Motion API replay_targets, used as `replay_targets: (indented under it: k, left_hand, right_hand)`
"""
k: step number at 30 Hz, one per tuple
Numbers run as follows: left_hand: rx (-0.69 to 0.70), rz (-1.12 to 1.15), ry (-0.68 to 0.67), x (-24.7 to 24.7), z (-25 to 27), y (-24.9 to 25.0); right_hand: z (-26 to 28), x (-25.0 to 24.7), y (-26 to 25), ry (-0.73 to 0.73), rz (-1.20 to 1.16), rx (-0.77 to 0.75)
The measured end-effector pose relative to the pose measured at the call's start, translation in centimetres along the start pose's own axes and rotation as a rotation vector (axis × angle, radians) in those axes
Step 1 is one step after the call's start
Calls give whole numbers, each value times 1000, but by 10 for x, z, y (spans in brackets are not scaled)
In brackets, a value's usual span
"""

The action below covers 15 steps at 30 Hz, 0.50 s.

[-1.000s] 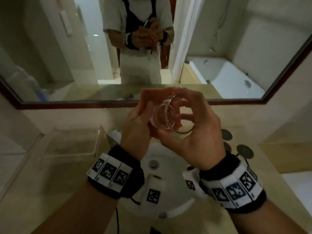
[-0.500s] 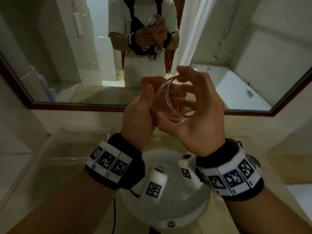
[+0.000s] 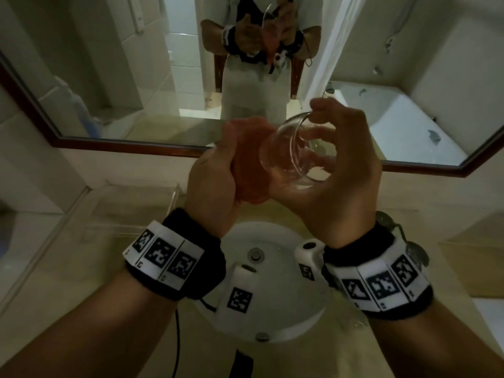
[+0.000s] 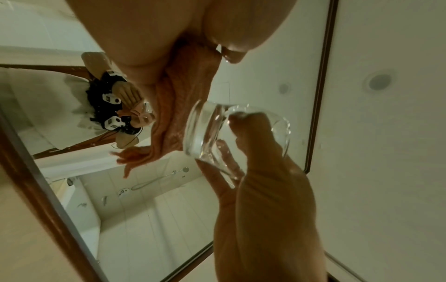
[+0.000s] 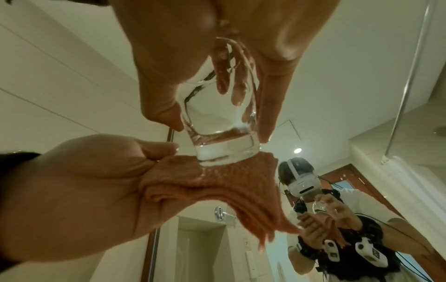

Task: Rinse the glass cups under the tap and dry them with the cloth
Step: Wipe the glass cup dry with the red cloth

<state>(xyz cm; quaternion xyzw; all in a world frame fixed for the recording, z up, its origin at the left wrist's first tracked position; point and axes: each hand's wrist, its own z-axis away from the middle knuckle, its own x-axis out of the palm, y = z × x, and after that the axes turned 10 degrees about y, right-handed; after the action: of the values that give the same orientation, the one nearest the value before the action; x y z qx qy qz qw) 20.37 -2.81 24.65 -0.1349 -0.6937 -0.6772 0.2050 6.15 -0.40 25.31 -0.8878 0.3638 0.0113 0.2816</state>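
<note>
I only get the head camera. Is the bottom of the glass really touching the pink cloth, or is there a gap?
Observer: Touching. The right wrist view shows the glass cup's thick base sitting on the cloth.
Child: Is the whole cloth scrunched in the left hand?
Observer: No. The left hand pinches one part, and a loose tail hangs free past it.
Child: Does the cloth look wet?
Observer: Shiny droplets glint on it beside the base.

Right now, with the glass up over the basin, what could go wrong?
The right hand holds the glass cup by fingertips, some inside the rim; its wall looks wet, so it might slip toward the sink. The left hand presses the cloth against the base only, so the inside may stay wet.
</note>
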Motion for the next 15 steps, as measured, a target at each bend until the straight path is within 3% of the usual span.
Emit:
replay_targets:
  k: [3, 6, 11, 15]
  left_hand:
    - [8, -47, 20, 6, 7, -7]
    - [7, -98, -54, 13, 16, -15]
    - [80, -111, -9, 13, 19, -12]
    - [73, -158, -66, 17, 28, -20]
  right_hand:
    - [12, -8, -1, -37, 18, -5]
    - [15, -13, -4, -72, 12, -9]
    - [11, -26, 3, -5, 9, 26]
    - [21, -29, -9, -83, -5, -21]
